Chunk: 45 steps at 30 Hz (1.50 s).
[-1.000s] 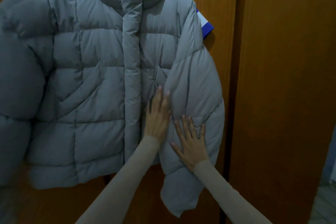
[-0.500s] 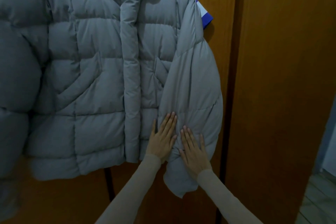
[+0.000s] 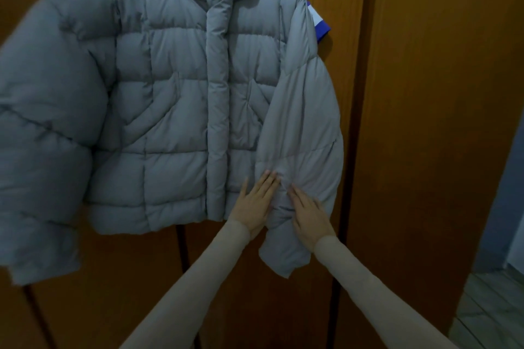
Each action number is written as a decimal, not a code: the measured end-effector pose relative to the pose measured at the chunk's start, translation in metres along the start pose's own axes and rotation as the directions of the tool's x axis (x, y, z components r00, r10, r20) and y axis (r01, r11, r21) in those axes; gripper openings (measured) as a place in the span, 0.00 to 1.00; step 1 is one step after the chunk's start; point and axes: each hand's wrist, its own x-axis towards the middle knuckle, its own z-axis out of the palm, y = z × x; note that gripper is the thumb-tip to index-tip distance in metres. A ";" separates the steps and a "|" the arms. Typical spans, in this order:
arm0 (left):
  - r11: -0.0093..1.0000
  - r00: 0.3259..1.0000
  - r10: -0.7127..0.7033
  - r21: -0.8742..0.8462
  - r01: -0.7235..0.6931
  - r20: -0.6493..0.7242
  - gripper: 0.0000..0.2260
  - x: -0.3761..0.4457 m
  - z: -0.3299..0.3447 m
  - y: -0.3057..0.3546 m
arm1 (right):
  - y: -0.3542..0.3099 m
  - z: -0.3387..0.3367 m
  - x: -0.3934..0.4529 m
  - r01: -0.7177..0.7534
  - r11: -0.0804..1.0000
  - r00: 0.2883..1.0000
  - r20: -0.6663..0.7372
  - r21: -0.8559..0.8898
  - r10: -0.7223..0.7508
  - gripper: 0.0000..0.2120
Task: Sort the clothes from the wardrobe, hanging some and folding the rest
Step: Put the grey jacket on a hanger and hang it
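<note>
A grey quilted puffer jacket hangs closed in front of the brown wardrobe doors. Its top is cut off by the frame, so the hanger is hidden. The jacket's right-hand sleeve droops down with its cuff at the bottom. My left hand lies flat on the jacket's lower front, just left of that sleeve, fingers straight. My right hand rests flat on the sleeve near the cuff. Neither hand grips the cloth.
A blue and white tag or box corner sticks out behind the jacket's shoulder. At the far right is a blue-grey wall and pale floor tiles. The jacket's other sleeve bulges out at the left.
Both hands have slid down the jacket, from the mid sleeve to near the hem and cuff. The view has shifted, so the jacket now sits further right.
</note>
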 end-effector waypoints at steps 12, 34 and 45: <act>0.944 0.834 -0.307 -0.034 0.329 -0.458 0.20 -0.080 -0.084 -0.071 | -0.043 -0.043 0.020 -0.273 0.900 0.883 -0.283 0.339 0.374 0.27; 0.647 0.358 -0.693 -0.321 0.691 -0.626 0.08 -0.147 -0.166 -0.213 | -0.168 -0.061 0.103 0.058 0.857 0.886 -0.422 0.513 0.192 0.05; 0.875 0.577 -0.425 -0.479 0.065 -0.698 0.19 -0.087 -0.161 -0.138 | -0.161 -0.041 0.112 0.152 0.890 0.884 -0.462 0.429 0.072 0.05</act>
